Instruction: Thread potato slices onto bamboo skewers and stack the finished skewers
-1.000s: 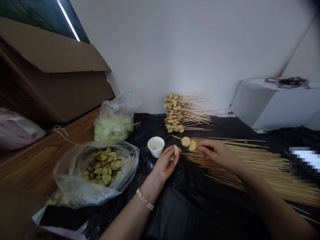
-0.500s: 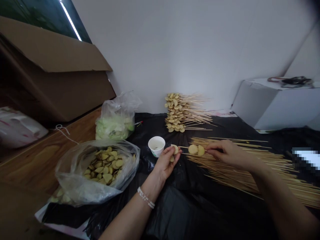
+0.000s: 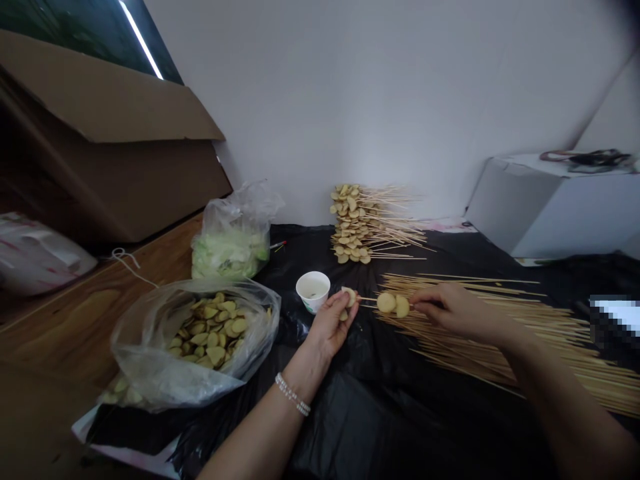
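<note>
My left hand pinches a pale potato slice between thumb and fingers, with another slice tucked lower in the palm. My right hand grips a thin bamboo skewer that carries two potato slices. The skewer's tip points left at the slice in my left hand, nearly touching it. Both hands hover over black plastic sheeting.
A clear bag of potato slices lies at the left, with a bag of green vegetable pieces behind it. A white cup stands by my left hand. Finished skewers are stacked by the wall. Loose bamboo skewers spread right. A cardboard box sits far left.
My right hand drew the skewer rightward, then held its tip toward the slice in my left hand. The left hand stayed almost still.
</note>
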The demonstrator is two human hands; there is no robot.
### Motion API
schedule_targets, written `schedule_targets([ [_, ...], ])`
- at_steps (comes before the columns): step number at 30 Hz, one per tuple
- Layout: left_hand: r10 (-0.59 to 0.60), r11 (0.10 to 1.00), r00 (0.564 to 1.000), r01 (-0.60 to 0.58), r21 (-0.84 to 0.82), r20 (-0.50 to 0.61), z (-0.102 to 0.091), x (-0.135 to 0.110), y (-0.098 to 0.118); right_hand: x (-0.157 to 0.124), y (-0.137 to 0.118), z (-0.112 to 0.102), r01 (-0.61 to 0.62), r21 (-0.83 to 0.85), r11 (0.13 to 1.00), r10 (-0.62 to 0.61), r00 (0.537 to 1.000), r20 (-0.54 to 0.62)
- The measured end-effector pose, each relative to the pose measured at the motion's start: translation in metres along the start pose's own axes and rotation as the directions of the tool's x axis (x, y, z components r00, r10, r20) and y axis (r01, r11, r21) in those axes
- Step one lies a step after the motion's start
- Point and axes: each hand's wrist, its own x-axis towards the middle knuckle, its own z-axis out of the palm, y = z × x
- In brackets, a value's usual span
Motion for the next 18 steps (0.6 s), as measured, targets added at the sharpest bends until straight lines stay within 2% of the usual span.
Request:
schedule_targets([
  [10, 0.026, 1.000, 1.000, -0.026, -0.016, -0.001, -0.0007, -0.0028, -0.0023, 0.0020, 0.0017, 0.0019, 0.003, -0.017, 1.000, -0.002, 1.000, 0.030],
  [18, 0.053, 0.997, 0.998, -0.054, 0.058, 0.021, -0.0026, 0.0004, -0.0069, 0.0025, 0.0018, 0.0048, -0.030, -0.049, 0.998, 0.032, 0.999, 0.032],
])
